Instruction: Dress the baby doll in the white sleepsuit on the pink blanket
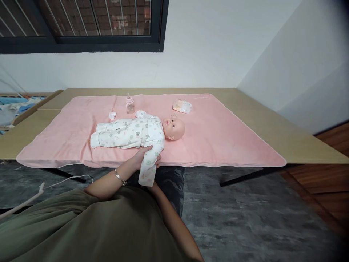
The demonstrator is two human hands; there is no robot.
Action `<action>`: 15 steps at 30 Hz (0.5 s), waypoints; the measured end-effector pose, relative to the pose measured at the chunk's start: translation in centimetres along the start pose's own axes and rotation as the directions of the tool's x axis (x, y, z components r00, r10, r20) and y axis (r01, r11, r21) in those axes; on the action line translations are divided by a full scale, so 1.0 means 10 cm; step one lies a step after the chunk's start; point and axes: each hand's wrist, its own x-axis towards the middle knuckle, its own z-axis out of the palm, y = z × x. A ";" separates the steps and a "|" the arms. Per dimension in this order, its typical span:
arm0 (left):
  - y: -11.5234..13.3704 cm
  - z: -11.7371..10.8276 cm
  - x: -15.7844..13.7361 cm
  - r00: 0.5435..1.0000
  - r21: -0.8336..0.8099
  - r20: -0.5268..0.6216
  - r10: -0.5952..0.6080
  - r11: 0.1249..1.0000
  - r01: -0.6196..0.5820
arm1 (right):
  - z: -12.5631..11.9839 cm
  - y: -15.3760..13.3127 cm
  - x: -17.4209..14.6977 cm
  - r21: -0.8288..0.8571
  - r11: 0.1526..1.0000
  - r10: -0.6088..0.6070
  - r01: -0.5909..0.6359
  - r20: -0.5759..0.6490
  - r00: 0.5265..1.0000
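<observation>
Doll point(136, 134) lies lengthwise, head rightward; left hand point(143, 157) grips its sleeve point(148, 165), right hand's grip hidden.

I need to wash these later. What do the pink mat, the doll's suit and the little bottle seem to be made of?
Pink mat: soft, matte, fleece-like cloth, draping over the table edge. Doll's suit: thin printed white fabric, probably cotton knit; its sleeve hangs limp in the left hand. Bottle: looks like clear plastic with a pink top, too small to be sure.
</observation>
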 end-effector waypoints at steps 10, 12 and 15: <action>-0.02 -0.09 0.01 1.000 0.025 -0.003 -0.006 1.000 0.006 | -0.02 -0.16 -0.02 0.067 0.982 0.179 -0.178 -0.009 0.984; -0.01 -0.06 0.02 1.000 0.020 -0.005 -0.005 1.000 0.005 | -0.07 -0.17 -0.02 0.062 0.978 0.199 -0.200 0.027 0.980; 0.00 -0.04 0.02 1.000 0.015 -0.007 -0.011 1.000 0.011 | -0.10 -0.19 -0.02 0.056 0.976 0.208 -0.211 0.051 0.977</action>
